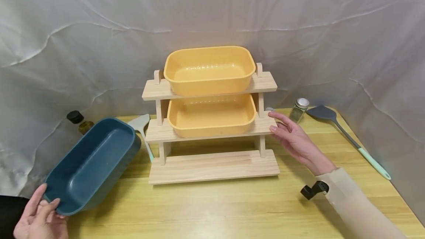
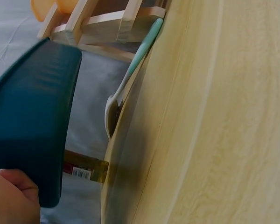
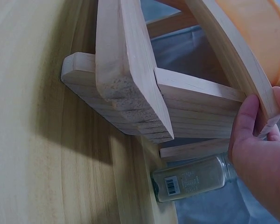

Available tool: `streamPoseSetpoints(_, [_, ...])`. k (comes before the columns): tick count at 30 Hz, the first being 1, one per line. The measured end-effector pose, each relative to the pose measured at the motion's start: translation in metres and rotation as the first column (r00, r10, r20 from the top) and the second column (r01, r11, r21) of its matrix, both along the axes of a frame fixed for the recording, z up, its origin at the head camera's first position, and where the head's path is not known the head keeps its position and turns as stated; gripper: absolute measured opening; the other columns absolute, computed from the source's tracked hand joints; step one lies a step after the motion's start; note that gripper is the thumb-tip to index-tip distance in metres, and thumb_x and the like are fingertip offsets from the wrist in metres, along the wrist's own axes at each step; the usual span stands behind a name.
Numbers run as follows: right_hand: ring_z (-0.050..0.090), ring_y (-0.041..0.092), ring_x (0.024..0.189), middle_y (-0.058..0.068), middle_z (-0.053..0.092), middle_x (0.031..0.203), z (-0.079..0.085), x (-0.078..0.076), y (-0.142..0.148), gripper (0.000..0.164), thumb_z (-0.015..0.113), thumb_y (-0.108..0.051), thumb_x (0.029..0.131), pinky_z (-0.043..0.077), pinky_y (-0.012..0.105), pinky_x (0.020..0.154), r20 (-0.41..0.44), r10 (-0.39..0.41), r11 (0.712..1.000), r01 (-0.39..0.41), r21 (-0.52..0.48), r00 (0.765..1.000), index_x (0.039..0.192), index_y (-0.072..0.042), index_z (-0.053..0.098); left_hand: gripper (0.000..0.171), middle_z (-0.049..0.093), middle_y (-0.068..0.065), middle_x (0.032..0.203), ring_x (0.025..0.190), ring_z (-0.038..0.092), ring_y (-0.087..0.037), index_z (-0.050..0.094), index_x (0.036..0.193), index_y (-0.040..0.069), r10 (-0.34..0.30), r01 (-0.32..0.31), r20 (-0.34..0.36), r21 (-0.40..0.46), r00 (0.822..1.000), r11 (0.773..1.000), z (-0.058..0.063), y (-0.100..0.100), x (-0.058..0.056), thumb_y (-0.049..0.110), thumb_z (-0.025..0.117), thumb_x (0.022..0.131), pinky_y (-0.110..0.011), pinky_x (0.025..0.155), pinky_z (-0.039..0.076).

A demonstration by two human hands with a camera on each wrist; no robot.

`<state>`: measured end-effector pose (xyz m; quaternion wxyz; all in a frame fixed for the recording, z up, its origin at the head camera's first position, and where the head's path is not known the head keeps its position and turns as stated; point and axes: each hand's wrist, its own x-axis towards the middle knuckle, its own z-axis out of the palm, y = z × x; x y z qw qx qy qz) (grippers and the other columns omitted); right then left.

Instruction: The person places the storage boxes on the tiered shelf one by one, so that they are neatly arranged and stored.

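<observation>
My left hand point(image 1: 41, 217) pinches the near corner of a deep blue rectangular bin point(image 1: 89, 165), thumb on the rim. In the left wrist view the bin point(image 2: 35, 107) is held off the tabletop. My right hand point(image 1: 295, 139) grips the right end of the middle shelf of a three-step wooden rack point(image 1: 212, 167); the right wrist view shows the thumb and fingers about the board's end. A yellow bin point(image 1: 209, 87) sits on the top step and another yellow bin point(image 1: 212, 130) on the middle one. The bottom step bears nothing.
Left of the rack lie a white-headed turner point(image 1: 141, 123) and a dark-capped bottle point(image 1: 85, 126), partly hidden by the blue bin. To the right, a glass spice jar point(image 1: 298, 110) stands near a grey spatula point(image 1: 345, 134) with a mint handle. Grey cloth point(image 1: 212, 6) hangs behind.
</observation>
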<state>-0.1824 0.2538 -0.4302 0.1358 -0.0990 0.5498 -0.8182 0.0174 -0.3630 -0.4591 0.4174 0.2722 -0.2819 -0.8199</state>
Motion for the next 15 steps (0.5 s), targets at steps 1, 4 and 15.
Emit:
streamPoseSetpoints(1, [0.069, 0.015, 0.111, 0.008, 0.066, 0.130, 0.000, 0.000, 0.000, 0.045, 0.058, 0.009, 0.109, 0.054, 0.029, 0.102, 0.001, 0.001, 1.000, -0.001, 0.000, 1.000, 0.150, -0.010, 0.058, 0.042, 0.034, -0.005, 0.066, 0.052, 0.016, -0.017, 0.076, 0.128, -0.003, -0.001, 0.000, 0.021, 0.004, 1.000, 1.000, 0.001, -0.001, 0.000, -0.027, 0.059, 0.097, -0.027, 0.041, 0.028])
streamPoseSetpoints(4, [0.069, 0.015, 0.112, 0.008, 0.066, 0.131, 0.000, -0.001, 0.000, 0.045, 0.058, 0.009, 0.109, 0.054, 0.030, 0.103, 0.005, 0.000, 1.000, 0.000, 0.001, 1.000, 0.150, -0.010, 0.058, 0.041, 0.040, -0.004, 0.072, 0.059, 0.020, -0.017, 0.077, 0.131, 0.002, -0.013, 0.012, 0.081, 0.012, 0.997, 1.000, 0.002, -0.005, 0.002, -0.021, 0.058, 0.101, -0.027, 0.049, 0.028])
streamPoseSetpoints(15, [0.068, 0.014, 0.111, 0.007, 0.065, 0.131, 0.000, 0.000, 0.000, 0.044, 0.058, 0.008, 0.109, 0.055, 0.028, 0.100, 0.010, -0.006, 1.000, 0.006, 0.006, 1.000, 0.149, -0.011, 0.058, 0.051, 0.017, 0.015, 0.177, 0.151, 0.040, -0.002, 0.064, 0.151, 0.003, -0.265, 0.263, -0.046, -0.043, 0.963, 0.964, 0.006, -0.029, 0.003, -0.015, 0.038, 0.110, -0.025, 0.091, 0.059])
